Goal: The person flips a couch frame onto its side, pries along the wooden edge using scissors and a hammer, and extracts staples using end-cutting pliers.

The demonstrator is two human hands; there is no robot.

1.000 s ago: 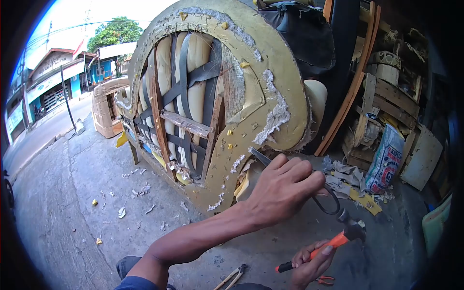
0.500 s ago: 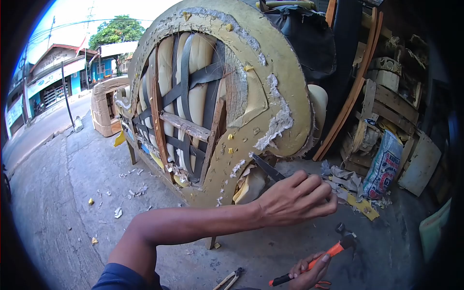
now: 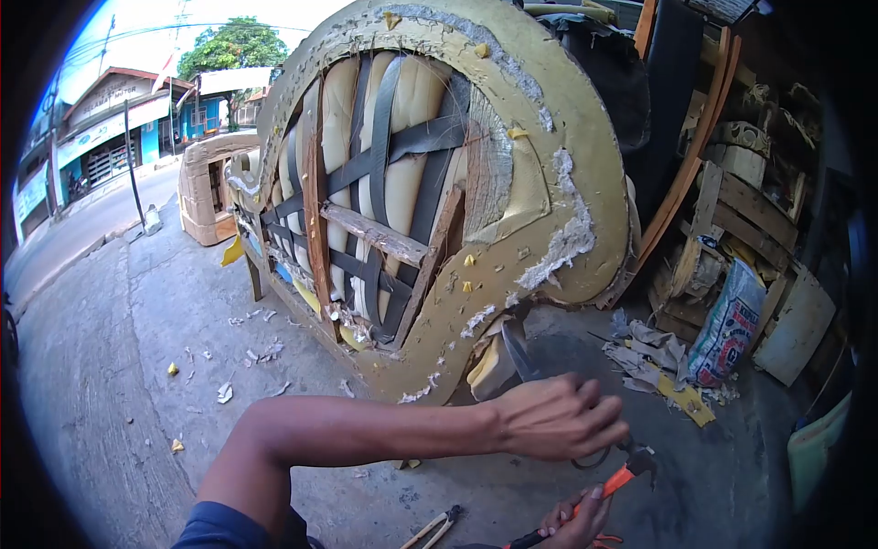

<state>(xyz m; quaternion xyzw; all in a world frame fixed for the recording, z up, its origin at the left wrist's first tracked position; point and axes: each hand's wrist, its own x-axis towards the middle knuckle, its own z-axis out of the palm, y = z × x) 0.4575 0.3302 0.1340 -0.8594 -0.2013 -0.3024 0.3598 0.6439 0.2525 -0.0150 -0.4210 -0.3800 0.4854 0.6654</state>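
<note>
Gripping left hand [image 3: 560,418]: clenched a bladed tool [image 3: 519,355] near the gold frame [image 3: 599,174].
Right hand [image 3: 578,524]: grasped an orange hammer [image 3: 618,479] below.
Pincers [image 3: 443,524]: lay left of both hands.

Sky: blazing white, blown out, far left beyond the gold frame [image 3: 585,119]!
Pavement [image 3: 137,366]: soft, bright daylight, left of the frame.
Wood pile [image 3: 750,215]: sunk in shade, right of the frame.
Pole [image 3: 132,165]: leaning, fisheye-bent; black corners all round.
</note>
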